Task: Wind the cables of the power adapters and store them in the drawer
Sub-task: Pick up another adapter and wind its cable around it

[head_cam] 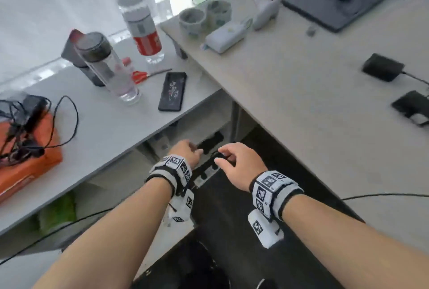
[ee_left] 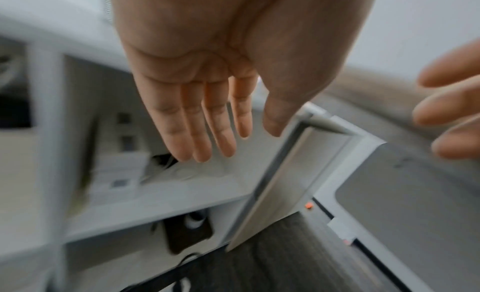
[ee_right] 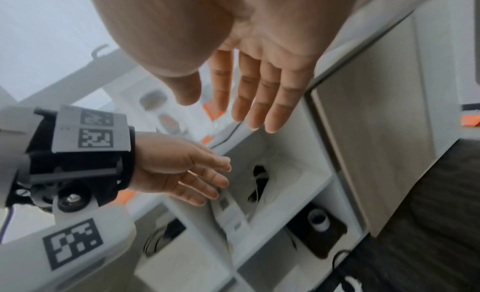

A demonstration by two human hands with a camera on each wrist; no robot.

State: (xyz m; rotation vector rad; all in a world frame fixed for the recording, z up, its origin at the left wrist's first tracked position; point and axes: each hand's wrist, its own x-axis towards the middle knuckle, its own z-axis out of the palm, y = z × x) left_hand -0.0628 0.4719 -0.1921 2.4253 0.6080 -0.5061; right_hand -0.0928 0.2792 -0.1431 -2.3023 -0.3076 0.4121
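Note:
Both hands hover low between the two desks, over an open white drawer [ee_right: 306,196]. My left hand [head_cam: 188,151] is open with straight fingers [ee_left: 207,132] and holds nothing. My right hand [head_cam: 234,161] is also open and bare [ee_right: 249,103], just right of the left one. A dark bundled adapter [ee_right: 259,183] lies inside the drawer [ee_left: 182,198] below the fingertips. Two black power adapters [head_cam: 383,70] [head_cam: 411,107] lie on the right desk with loose cables. Another adapter with tangled black cables [head_cam: 27,116] sits on an orange box on the left desk.
The left desk holds two bottles [head_cam: 109,68] [head_cam: 141,26], red scissors [head_cam: 141,76] and a phone [head_cam: 173,91]. Cups [head_cam: 192,20], a white case [head_cam: 225,36] and a laptop [head_cam: 339,0] stand on the right desk. A black cable [head_cam: 383,195] runs off its edge.

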